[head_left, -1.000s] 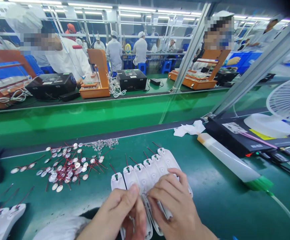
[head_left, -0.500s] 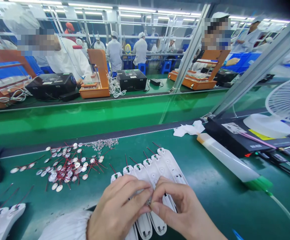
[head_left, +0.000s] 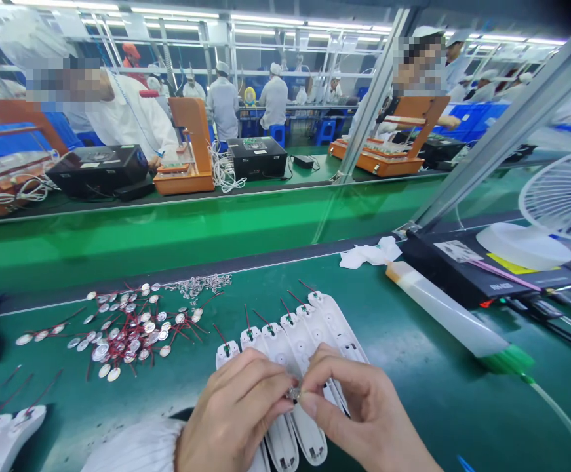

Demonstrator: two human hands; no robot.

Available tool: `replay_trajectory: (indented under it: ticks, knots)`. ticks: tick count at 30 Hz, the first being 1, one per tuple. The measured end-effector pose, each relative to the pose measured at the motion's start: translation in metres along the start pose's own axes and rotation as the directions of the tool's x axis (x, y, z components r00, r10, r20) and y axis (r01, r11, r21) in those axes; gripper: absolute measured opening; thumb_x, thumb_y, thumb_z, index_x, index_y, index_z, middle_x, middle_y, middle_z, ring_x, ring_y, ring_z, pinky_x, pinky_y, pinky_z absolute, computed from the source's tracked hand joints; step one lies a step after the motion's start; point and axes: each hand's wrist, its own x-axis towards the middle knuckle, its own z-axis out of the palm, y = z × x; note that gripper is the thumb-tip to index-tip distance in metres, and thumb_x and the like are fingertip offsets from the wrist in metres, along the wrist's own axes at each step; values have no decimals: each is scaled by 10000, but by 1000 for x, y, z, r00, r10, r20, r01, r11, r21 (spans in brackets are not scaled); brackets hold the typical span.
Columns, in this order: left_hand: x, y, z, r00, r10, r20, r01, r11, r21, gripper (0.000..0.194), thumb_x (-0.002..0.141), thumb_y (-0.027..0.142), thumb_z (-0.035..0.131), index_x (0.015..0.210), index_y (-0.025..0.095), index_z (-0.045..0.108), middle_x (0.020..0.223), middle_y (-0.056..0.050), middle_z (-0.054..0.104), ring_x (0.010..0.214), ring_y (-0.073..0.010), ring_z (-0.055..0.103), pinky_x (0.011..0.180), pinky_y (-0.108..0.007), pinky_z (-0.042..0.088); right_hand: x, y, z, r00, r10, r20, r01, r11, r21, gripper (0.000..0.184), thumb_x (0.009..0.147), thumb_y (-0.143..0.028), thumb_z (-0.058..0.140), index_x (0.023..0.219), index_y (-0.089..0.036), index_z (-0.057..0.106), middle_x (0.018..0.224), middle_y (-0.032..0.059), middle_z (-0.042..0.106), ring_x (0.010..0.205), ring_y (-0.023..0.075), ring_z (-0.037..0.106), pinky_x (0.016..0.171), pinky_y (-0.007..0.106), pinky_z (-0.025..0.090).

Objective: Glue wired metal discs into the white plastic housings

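Note:
My left hand (head_left: pixel 233 416) and my right hand (head_left: pixel 358 413) meet fingertip to fingertip over a fanned row of white plastic housings (head_left: pixel 309 334) on the green mat. Between the pinched fingers sits a tiny metal part (head_left: pixel 294 393). Each housing carries a small green board and red wire at its far end. To the left lies a heap of silver discs with red leads (head_left: pixel 128 328), and behind it a small scatter of tiny metal pieces (head_left: pixel 197 284).
A white glue tube with green tip (head_left: pixel 450 314) lies to the right, near a black box (head_left: pixel 486 275), a white fan (head_left: pixel 563 196) and crumpled tissue (head_left: pixel 371 252). More white housings (head_left: pixel 0 436) lie bottom left. Workers sit beyond the green conveyor (head_left: pixel 191 229).
My hands rose from pressing on the housings to a fingertip pinch around a tiny metal part; since half a second ago they have barely shifted.

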Motion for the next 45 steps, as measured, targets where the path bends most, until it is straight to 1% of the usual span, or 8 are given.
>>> replay_trajectory:
  ticks: [5, 12, 17, 22, 27, 30, 37, 45]
  knots:
    - [0, 7, 1, 967, -247, 66, 255, 945, -204, 294, 937, 309, 427, 739, 170, 593, 628, -3, 566, 586, -107, 541, 540, -171, 421, 1, -7, 2, 965, -245, -93, 210, 935, -285, 167, 771, -84, 520, 646, -193, 529, 559, -35, 518, 553, 110, 515, 518, 241, 415]
    - [-4, 10, 10, 819, -494, 292, 574, 719, -391, 395, 911, 404, 400, 673, 153, 590, 612, 5, 477, 449, -80, 480, 422, -163, 413, -4, -1, 12, 825, -555, -103, 351, 647, -676, 165, 761, -38, 491, 716, -188, 545, 576, -24, 569, 539, 122, 502, 724, 383, 403]
    - [-1, 16, 4, 910, -392, 134, 413, 884, -217, 352, 926, 305, 385, 635, 180, 539, 566, 3, 514, 573, -122, 543, 529, -176, 446, -9, 2, 8, 770, -625, 128, 441, 376, -815, 177, 774, -31, 463, 803, -150, 591, 618, 4, 651, 581, 145, 580, 791, 430, 334]
    - [-4, 17, 1, 963, -254, 87, 249, 966, 66, 281, 926, 207, 346, 703, 189, 516, 659, -22, 584, 560, -126, 565, 511, -183, 447, -11, 0, 4, 784, -569, 248, 483, 310, -819, 270, 811, -8, 399, 799, -201, 587, 667, -28, 674, 655, 130, 591, 838, 400, 304]
    - [-3, 17, 3, 990, -129, 52, 98, 914, 395, 297, 902, 141, 316, 673, 190, 499, 613, -14, 547, 503, -151, 533, 445, -235, 396, -16, 4, 9, 797, -566, 210, 462, 349, -815, 317, 850, -9, 351, 746, -203, 579, 627, -23, 652, 658, 128, 591, 881, 393, 307]
    - [0, 15, 2, 992, -122, 20, 102, 898, 428, 301, 901, 149, 339, 631, 191, 466, 582, 1, 508, 483, -150, 489, 442, -246, 359, -19, 6, 15, 790, -570, 226, 499, 384, -777, 261, 832, -15, 405, 741, -181, 584, 605, -23, 628, 631, 124, 581, 876, 396, 318]
    - [3, 3, -7, 936, -333, 111, 346, 928, -139, 162, 880, 190, 495, 721, 181, 528, 671, 22, 522, 602, -109, 496, 550, -194, 391, -8, -3, 16, 901, -433, -13, 371, 786, -494, 206, 763, -36, 458, 657, -200, 523, 556, -44, 521, 539, 109, 486, 697, 333, 424]
    - [2, 5, -3, 960, -268, 78, 279, 911, -305, 103, 881, 219, 526, 848, 176, 613, 750, -7, 581, 666, -113, 539, 605, -194, 439, -2, -6, 5, 967, -237, -92, 203, 938, -280, 163, 771, -82, 519, 656, -195, 544, 560, -41, 527, 555, 113, 528, 550, 256, 434]
